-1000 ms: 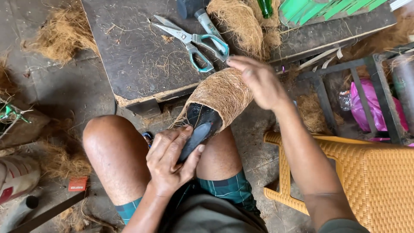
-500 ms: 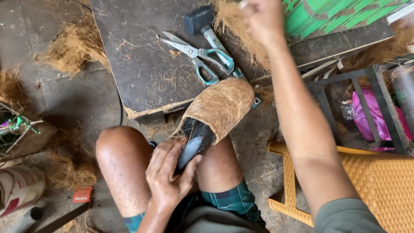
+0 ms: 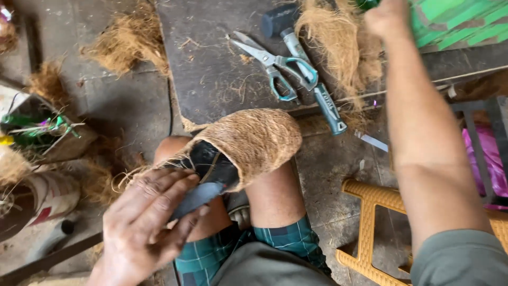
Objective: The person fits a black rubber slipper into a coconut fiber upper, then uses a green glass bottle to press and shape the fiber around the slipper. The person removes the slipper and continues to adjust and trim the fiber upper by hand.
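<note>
Coconut-fibre shell (image 3: 254, 143), likely light and springy, rests on the knees, the left hand (image 3: 145, 228) pinching its dark inner form (image 3: 209, 164) at seven o'clock, the right hand (image 3: 389, 16) reaching toward one o'clock, grip unclear.

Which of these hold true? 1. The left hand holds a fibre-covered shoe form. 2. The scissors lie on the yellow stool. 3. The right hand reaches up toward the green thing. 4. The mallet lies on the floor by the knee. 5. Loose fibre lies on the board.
1. True: the left hand grips the dark end of the shoe form, whose front is wrapped in brown fibre.
2. False: the scissors lie on the dark board; the stool is at lower right.
3. True: the right hand is up by the green thing.
4. False: the mallet lies on the board beside the scissors.
5. True: a fibre clump lies there.
</note>
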